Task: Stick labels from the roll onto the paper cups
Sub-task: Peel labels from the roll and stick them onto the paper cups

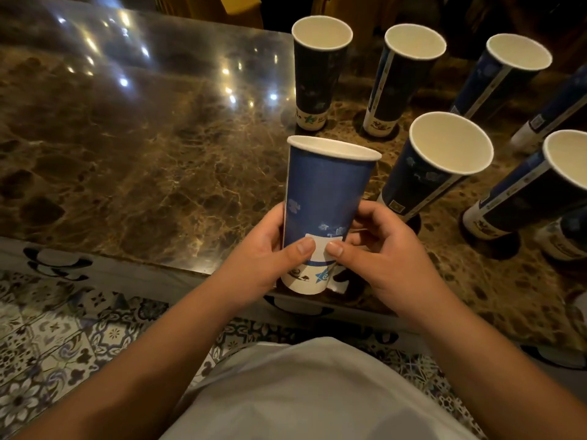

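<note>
A: Item one, left of frame?
B: Glossy brown marble tabletop (127, 147) under a clear sheet; patterned blue-and-white tiled floor (47, 344) at lower left

A: Centre?
B: Tall blue paper cup with white rim (324, 198), upright, base at the table's near edge. Left hand (270, 249) curled round its left side, right hand (378, 249) round its right. Both thumbs press a white rectangular label (320, 247) flat on the lower wall, thumb tips nearly touching

A: Right?
B: More dark blue paper cups standing open-mouthed: back-left cup (317, 68), second back cup (403, 74), third back cup (505, 71), nearer middle cup (435, 160), far-right cup (540, 185). Label roll not visible
</note>
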Demonstrator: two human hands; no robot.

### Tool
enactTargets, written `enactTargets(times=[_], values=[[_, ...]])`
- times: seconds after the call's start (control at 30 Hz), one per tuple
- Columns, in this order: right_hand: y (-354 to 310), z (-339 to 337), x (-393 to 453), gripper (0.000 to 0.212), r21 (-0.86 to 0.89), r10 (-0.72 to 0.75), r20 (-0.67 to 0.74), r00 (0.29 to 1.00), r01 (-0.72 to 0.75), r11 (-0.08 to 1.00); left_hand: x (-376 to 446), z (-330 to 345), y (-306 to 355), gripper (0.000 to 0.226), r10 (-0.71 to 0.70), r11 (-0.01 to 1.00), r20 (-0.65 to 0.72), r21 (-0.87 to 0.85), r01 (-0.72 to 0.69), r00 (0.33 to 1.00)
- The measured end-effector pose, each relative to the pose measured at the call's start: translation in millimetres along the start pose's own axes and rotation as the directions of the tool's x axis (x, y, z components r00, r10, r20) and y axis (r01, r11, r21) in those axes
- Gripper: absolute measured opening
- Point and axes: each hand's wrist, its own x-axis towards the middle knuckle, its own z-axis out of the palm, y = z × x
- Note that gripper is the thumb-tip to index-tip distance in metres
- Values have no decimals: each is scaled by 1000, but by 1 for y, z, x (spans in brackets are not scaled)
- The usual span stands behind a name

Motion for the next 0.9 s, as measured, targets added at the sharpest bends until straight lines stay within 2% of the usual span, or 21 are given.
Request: enactTargets(times=[0.13, 0.23, 0.37, 0.47, 0.6, 0.9], values=[[3, -3, 3, 45, -57, -71, -3, 997, 71, 996, 6, -7, 3, 54, -9, 999, -49, 50, 12, 999], [6, -5, 8, 41, -62, -110, -26, 994, 108, 992, 10, -13, 2, 61, -1, 997, -60, 83, 6, 998], [7, 0, 21, 50, -212, -200, -78, 977, 180, 961, 20, -23, 11, 53, 74, 953, -131, 300, -31, 989], [9, 5, 38, 54, -304, -274, -156, 949, 218, 928, 35, -34, 19, 60, 187, 892, -183, 444, -89, 965], [11, 10, 61, 50, -330, -296, -229, 927, 212, 920, 56, -42, 17, 53, 255, 881, -231, 456, -127, 939], [20, 18, 92, 48, -425, -304, -216, 928, 190, 885, 83, -58, 3, 55, 292, 837, -241, 533, -125, 926]])
